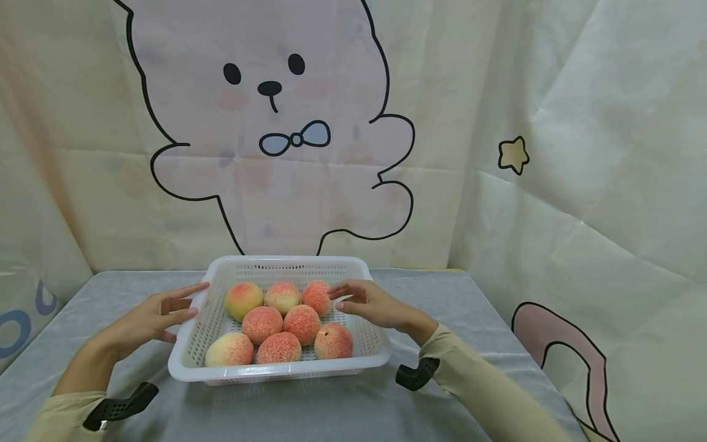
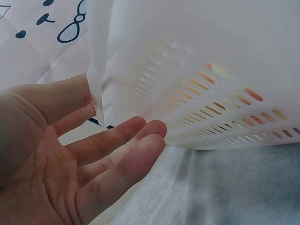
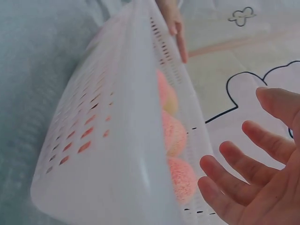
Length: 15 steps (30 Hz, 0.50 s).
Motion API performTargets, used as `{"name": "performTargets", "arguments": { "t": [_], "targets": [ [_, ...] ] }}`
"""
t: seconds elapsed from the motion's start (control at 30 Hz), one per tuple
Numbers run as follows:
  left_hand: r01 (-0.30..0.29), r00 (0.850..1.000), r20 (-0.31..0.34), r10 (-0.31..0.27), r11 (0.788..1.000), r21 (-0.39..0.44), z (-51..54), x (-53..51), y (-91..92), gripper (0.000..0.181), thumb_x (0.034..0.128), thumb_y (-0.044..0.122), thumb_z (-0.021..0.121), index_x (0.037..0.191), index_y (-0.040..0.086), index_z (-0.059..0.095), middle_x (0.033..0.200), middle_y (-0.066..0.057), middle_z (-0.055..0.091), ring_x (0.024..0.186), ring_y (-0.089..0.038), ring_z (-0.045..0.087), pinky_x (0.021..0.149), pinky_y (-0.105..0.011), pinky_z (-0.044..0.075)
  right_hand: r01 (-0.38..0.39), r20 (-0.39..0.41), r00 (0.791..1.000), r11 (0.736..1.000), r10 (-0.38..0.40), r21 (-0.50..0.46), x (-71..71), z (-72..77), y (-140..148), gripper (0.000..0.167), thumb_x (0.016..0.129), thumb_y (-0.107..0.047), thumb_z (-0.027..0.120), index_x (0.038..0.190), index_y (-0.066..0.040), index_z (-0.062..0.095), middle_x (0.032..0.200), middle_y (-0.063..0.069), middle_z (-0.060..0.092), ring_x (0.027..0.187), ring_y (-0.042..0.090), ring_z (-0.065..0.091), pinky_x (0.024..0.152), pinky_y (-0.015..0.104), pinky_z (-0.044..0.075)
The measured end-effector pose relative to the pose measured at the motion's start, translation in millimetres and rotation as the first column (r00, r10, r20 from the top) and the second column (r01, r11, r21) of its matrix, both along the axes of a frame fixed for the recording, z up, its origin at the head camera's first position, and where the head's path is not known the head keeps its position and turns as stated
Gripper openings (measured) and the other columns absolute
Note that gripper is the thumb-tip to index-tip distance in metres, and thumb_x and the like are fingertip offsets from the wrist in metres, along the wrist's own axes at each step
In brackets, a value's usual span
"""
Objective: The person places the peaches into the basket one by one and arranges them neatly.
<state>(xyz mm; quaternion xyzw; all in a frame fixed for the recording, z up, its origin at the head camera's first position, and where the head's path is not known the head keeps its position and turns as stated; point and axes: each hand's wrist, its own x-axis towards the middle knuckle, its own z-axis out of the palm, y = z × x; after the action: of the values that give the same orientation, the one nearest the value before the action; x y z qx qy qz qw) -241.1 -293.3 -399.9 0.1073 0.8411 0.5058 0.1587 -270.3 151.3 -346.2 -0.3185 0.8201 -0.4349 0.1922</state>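
A white plastic basket (image 1: 276, 371) with slotted walls holds several peaches (image 1: 262, 325), red-speckled over yellow. My left hand (image 1: 145, 320) is at the basket's left rim, its fingers extended and slightly bent. In the left wrist view, the thumb side of that hand meets the rim and the other fingertips lie close to the outer wall. Above the basket's right part is my right hand (image 1: 375, 304), with fingers loosely extended beside the back-right peach (image 1: 316, 297). From the right wrist view, no peach is in the right hand (image 3: 262, 173); its fingers are spread.
The basket stands on a table with a grey cloth (image 1: 436, 307). Behind it hangs a pale curtain (image 1: 431, 73) with a cartoon bear. A black wrist strap (image 1: 121, 406) is on the left sleeve, another black strap (image 1: 418, 373) on the right.
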Motion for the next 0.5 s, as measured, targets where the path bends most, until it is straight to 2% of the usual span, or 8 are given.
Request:
{"name": "performTargets", "arguments": {
  "t": [0.17,0.37,0.5],
  "targets": [
    [-0.002,1.0,-0.002,0.002,1.0,0.001,-1.6,-0.1,-0.9,0.073,0.1039,0.034,0.056,0.163,0.015,0.017,0.16,-0.035,0.029,0.124,-0.036,0.061,0.081,-0.05,0.06,0.027,-0.006,1.0,0.999,-0.027,-0.04,-1.5,0.4,0.3,0.043,0.105,-0.018,0.052,0.144,0.001,0.048,0.147,0.025,0.052,0.133,0.038,0.056,0.108,0.051,0.049],
    [-0.004,1.0,-0.018,0.004,1.0,-0.022,-1.7,0.3,0.0,0.074,0.1038,0.035,0.056,0.162,0.013,0.017,0.159,-0.036,0.029,0.126,-0.042,0.059,0.081,-0.052,0.06,0.051,-0.01,0.999,0.992,-0.052,-0.113,-5.9,-4.4,4.9,0.041,0.105,-0.017,0.051,0.143,-0.001,0.049,0.146,0.028,0.052,0.13,0.044,0.057,0.104,0.048,0.052],
    [-0.003,1.0,-0.019,0.003,1.0,-0.014,-1.4,0.2,0.3,0.073,0.1038,0.035,0.056,0.162,0.013,0.017,0.158,-0.036,0.03,0.127,-0.042,0.059,0.081,-0.053,0.06,0.1,-0.001,0.995,0.985,-0.101,-0.14,-8.4,-5.4,9.0,0.041,0.105,-0.02,0.054,0.142,-0.006,0.051,0.145,0.023,0.054,0.127,0.038,0.06,0.103,0.047,0.052]
  ]
}}
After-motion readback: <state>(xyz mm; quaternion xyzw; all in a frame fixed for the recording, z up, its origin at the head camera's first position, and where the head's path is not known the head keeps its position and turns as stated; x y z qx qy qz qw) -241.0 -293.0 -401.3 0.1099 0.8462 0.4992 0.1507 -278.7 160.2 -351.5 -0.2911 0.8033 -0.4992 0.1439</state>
